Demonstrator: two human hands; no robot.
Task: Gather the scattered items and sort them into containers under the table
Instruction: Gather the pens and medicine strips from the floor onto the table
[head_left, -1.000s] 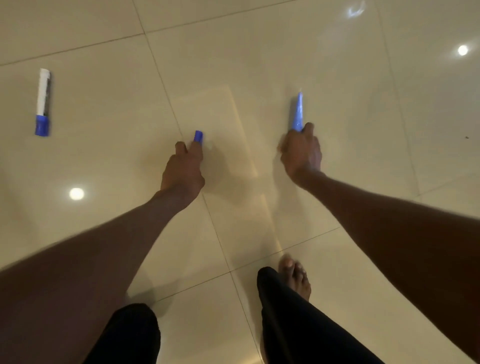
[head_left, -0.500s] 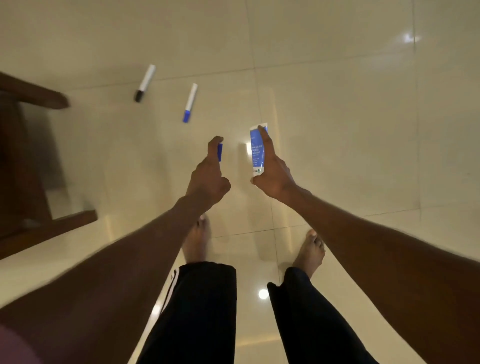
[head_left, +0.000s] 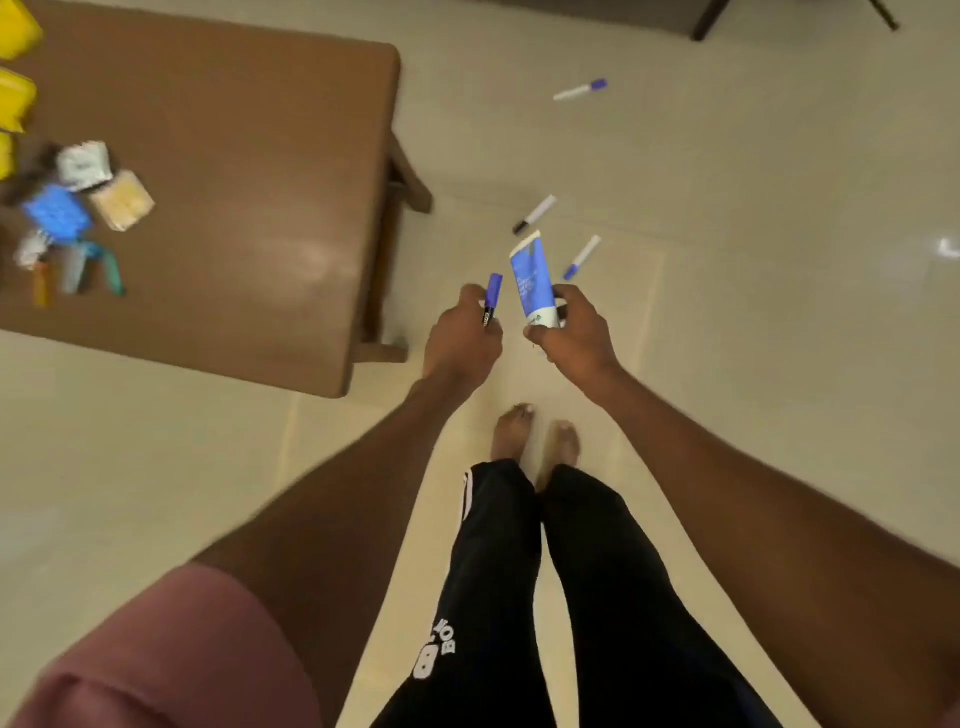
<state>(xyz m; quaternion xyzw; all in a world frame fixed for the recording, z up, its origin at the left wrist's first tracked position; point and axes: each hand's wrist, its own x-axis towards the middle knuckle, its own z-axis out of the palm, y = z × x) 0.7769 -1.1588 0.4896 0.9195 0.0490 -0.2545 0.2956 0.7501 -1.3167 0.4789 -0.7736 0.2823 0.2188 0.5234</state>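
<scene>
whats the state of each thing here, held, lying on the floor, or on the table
blue-capped marker: held upright in left hand
blue and white tube: gripped in right hand
black-capped white marker: lying on floor
two blue-capped white markers: lying on floor, apart
small packets: clustered on brown wooden table

The floor (head_left: 779, 364) is pale cream tile with a glossy shine. The table (head_left: 249, 182) is plain mid-brown. On it lie a blue packet (head_left: 57, 213), a white packet (head_left: 84, 165), a pale yellow packet (head_left: 122, 207) and bright yellow things (head_left: 15, 98) at its edge. The held marker (head_left: 491, 300) has a blue cap and black barrel with white lettering. The tube (head_left: 533, 280) is blue and white. Three markers lie on the floor: two white with blue caps (head_left: 582, 258) (head_left: 580, 90), one white with a black cap (head_left: 534, 214). The trousers (head_left: 498, 571) are black with a white stripe and white letters; the sleeve (head_left: 156, 654) is dusty pink.
</scene>
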